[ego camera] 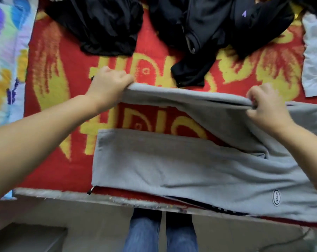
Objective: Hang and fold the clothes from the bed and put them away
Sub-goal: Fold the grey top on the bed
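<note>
One grey trousers (190,166), two black garments (103,24).

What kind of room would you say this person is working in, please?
Most likely a bedroom: a red and yellow patterned blanket covers what looks like a bed, grey fleece trousers are held by both hands, and crumpled black garments lie farther back.

red-yellow blanket (59,142), colourful sheet (6,51), jeans (145,233)

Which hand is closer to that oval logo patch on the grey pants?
Right. The right hand grips the upper pant leg above the oval logo patch; the left hand holds that leg's far-left end.
</note>
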